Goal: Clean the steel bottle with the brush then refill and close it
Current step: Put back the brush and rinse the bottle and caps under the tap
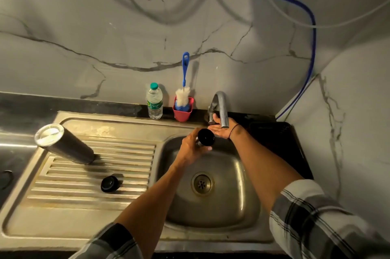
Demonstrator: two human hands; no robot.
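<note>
From my head camera I look down at a steel sink [242, 212] set in the table. My left hand [193, 149] is over the bowl, near its 12 o'clock edge. Its grip is wrapped around a small part with a round black top [206, 136] — my fingers curl around the shiny bit below it. My right hand [222, 128] is flat, palm up, fingers spread, holding nothing. It sits right under the spout of the tap [221, 108].

The steel bottle [63, 144] stands upside down on the ribbed draining board [95, 176], at 9 o'clock from the bowl. Its flat bottom faces up. A black cap [109, 183] lies on the ribs at 5 o'clock from the bottle, apart from it.

The brush [183, 95] stands in a red cup [183, 112] by the wall, its blue handle pointing up to 12 o'clock. A clear plastic water bottle [154, 104] with a green lid stands just beside the cup, at its 9 o'clock. A blue hose [312, 32] hangs on the wall.
</note>
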